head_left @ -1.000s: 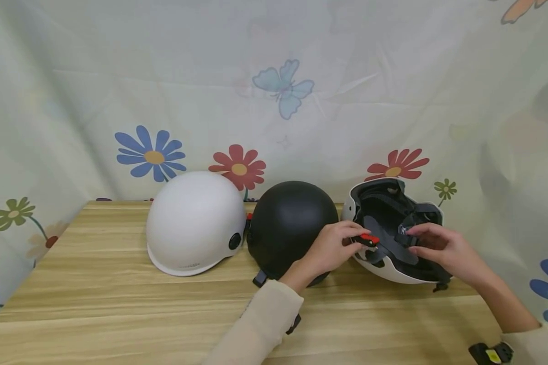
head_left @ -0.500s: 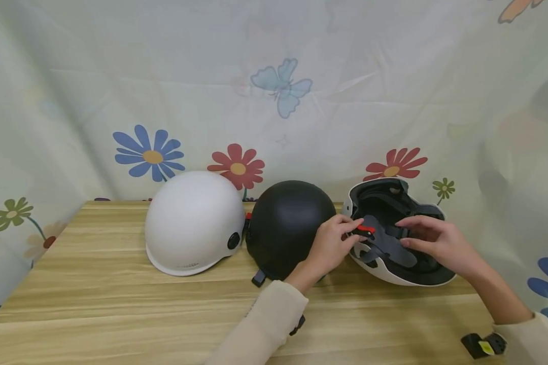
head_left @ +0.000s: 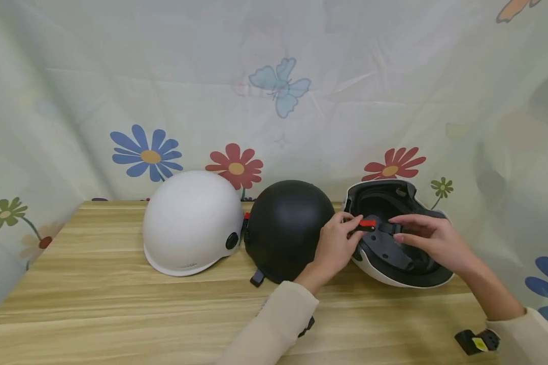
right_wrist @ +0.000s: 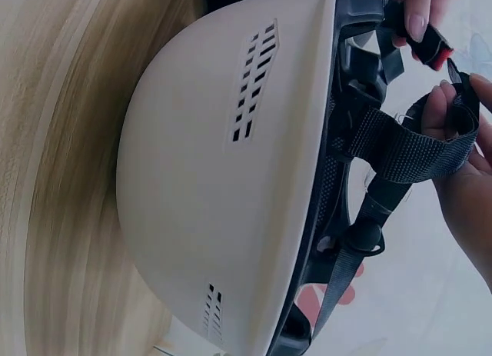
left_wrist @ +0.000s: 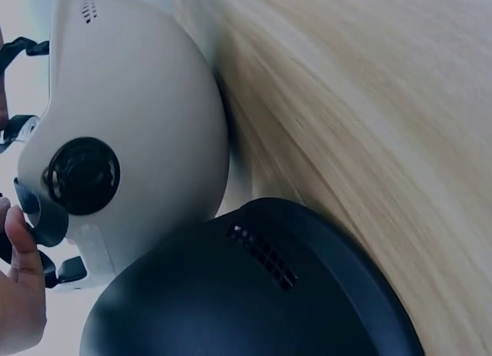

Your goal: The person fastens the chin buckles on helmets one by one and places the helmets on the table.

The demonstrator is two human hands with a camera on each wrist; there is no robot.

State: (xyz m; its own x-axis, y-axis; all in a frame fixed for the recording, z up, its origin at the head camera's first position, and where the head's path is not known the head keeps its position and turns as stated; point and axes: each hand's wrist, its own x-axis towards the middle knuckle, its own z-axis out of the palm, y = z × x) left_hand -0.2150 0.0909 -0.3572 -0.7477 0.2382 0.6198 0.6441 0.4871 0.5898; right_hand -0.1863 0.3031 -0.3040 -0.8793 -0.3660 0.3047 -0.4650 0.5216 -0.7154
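Note:
On the right of the head view an upturned white helmet [head_left: 375, 274] lies with its black padded inside showing. My left hand [head_left: 338, 241] pinches the red-and-black chin strap buckle [head_left: 367, 224] over the helmet's left rim. Opposite it, my right hand [head_left: 431, 242] holds the other end of the strap between thumb and fingers. The right wrist view shows the black webbing strap [right_wrist: 419, 152] looped round the right fingers, with a thin buckle tongue [right_wrist: 453, 70] pointing at the buckle close by.
A black helmet [head_left: 292, 228] stands dome up just left of the upturned one. Farther left is another white helmet [head_left: 192, 223], also dome up. All lie on a wooden table [head_left: 118, 314] before a flowered curtain [head_left: 187, 76].
The right hand has moved left, bringing its strap end closer to the buckle in the left hand. The buckle has risen slightly, and the helmet has tilted a little.

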